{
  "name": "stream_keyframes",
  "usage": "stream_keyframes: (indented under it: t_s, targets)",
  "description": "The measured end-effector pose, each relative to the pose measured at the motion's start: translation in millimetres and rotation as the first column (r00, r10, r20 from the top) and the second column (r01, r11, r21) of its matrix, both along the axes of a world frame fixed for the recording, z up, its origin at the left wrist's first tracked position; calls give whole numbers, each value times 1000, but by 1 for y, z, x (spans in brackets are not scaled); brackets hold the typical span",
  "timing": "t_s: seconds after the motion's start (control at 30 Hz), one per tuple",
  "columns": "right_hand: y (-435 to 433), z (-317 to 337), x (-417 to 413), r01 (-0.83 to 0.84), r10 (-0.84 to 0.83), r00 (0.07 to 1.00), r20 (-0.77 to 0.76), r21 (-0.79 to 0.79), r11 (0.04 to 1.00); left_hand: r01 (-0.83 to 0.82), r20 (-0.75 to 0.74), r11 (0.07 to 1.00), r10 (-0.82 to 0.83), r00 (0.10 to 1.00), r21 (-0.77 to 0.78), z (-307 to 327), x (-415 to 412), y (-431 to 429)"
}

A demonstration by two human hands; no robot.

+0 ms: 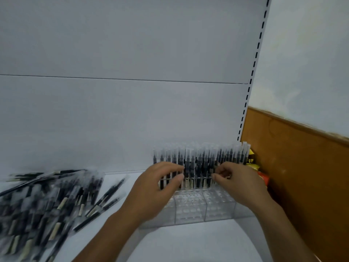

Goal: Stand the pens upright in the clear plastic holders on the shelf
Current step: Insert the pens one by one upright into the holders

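Observation:
A clear plastic holder [190,207] with rows of round holes stands on the white shelf [179,242], right of centre. Its back rows hold several black pens [200,163] with clear caps, standing upright. My left hand [160,188] reaches into the left part of that row, thumb and curled fingers pinching standing pens. At the right part my right hand [234,182] does the same, its fingertips closed on pens. The holder's front rows show bare holes. A big loose pile of black pens [47,201] lies flat on the shelf at the left, blurred.
The white back panel [122,110] rises right behind the holder. A slotted shelf upright [253,72] runs along the right, with a brown wall panel [302,176] beyond it. Yellow and red packets [262,176] sit past the holder's right end.

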State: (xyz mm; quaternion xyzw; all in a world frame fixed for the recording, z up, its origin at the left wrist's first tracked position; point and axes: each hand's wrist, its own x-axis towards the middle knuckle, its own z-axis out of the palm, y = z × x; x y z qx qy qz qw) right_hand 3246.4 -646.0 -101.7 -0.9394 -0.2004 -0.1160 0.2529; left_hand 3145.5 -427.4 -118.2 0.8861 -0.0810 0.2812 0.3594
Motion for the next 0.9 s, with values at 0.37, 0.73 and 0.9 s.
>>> stream_keyframes:
  t_s: [0.37, 0.73, 0.9]
  targets:
    - [120, -4, -102, -533, 540, 835, 105, -93, 841, -414, -142, 813, 505, 852, 409, -18, -86, 119]
    - [220, -64, -138, -625, 604, 776, -182, -355, 695, -407, -212, 801, 532, 820, 439, -52, -123, 156]
    - [197, -69, -141, -684, 653, 726, -215, -328, 652, -395, -223, 803, 527, 820, 446, -54, -123, 158]
